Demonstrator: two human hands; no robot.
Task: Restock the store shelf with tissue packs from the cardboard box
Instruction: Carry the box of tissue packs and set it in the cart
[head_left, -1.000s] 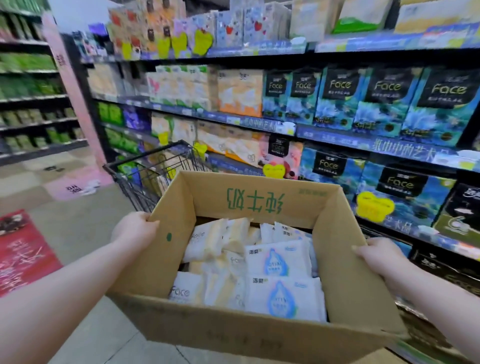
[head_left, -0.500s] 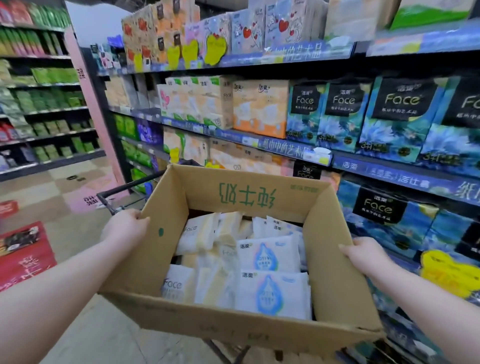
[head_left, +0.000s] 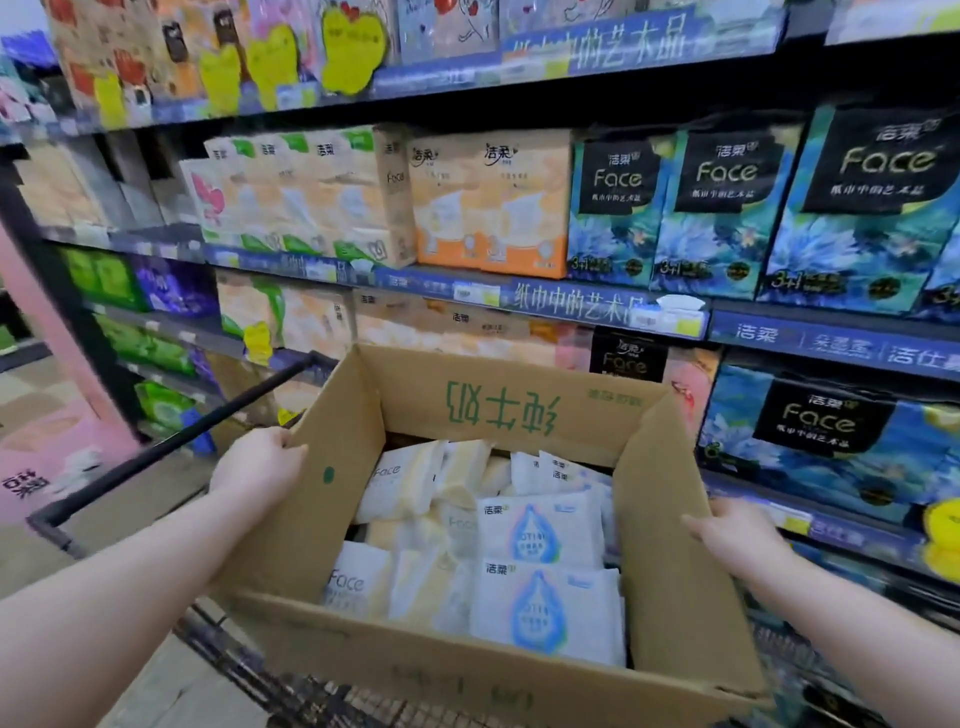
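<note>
Head: L hand (head_left: 257, 467), R hand (head_left: 732, 535) grip cardboard box (head_left: 467, 673) w/ tissue packs (head_left: 540, 535).

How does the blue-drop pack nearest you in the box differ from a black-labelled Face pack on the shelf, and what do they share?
Colour: the drop pack is white with a pale blue drop; the Face pack is blue-flowered with a black label.
Pose: the drop pack lies flat in the box; the Face pack stands upright on the shelf.
Build: the drop pack looks slim, the Face pack bulky.
Both carry the same brand characters.
</note>
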